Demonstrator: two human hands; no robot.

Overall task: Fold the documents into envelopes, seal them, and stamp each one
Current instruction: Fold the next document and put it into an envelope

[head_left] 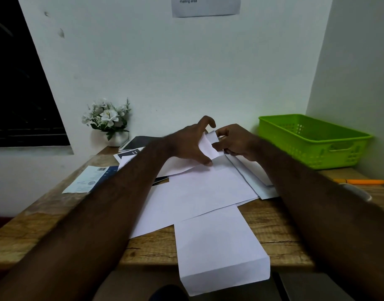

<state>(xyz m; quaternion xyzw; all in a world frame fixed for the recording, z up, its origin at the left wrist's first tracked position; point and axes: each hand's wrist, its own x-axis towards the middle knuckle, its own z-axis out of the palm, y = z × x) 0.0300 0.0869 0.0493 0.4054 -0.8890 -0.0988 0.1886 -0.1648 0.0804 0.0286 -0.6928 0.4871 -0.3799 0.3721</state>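
Nearest us, a folded sheet (pixel 219 246) overhangs the front edge of the wooden table (pixel 280 224). Our forearms hide much of the loose sheets (pixel 199 192) beyond it, and an envelope (pixel 249 168) slips under the right one. Further in, the right hand (pixel 236 142) pinches a small folded paper (pixel 208 144), its lower fingers hidden. The left hand (pixel 186 144) arches wide beside it, thumb tip on the sheets; we cannot tell whether it grips the paper. A leaflet (pixel 93 179), a half-covered notebook (pixel 138 142), a blurred orange pen (pixel 365 182) and a green basket (pixel 312 140) lie around. A flower pot (pixel 108 120) stands against the wall, where a notice (pixel 206 5) is cut off above; a dark window (pixel 19 83) sits left.
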